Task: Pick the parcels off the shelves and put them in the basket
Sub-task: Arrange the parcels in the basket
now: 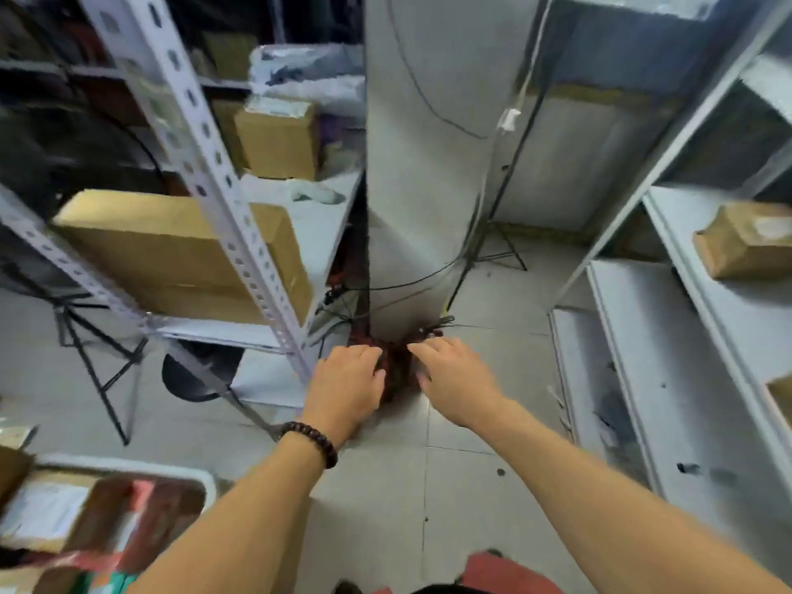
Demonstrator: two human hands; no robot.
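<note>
Storeroom with tiled floor [471, 486] between grey metal shelves [707, 336] | left hand [347, 388] and right hand [454, 379] reach forward side by side, fingers loose, holding nothing | large cardboard parcel [171, 250] shelved up-left of left hand; small parcel [745, 242] shelved far right of right hand | basket [205, 475], already holding parcels, down-left of left hand

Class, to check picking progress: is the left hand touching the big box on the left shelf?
Apart. Head view: left hand hangs over the floor, below the big box, a shelf post between them.
</note>
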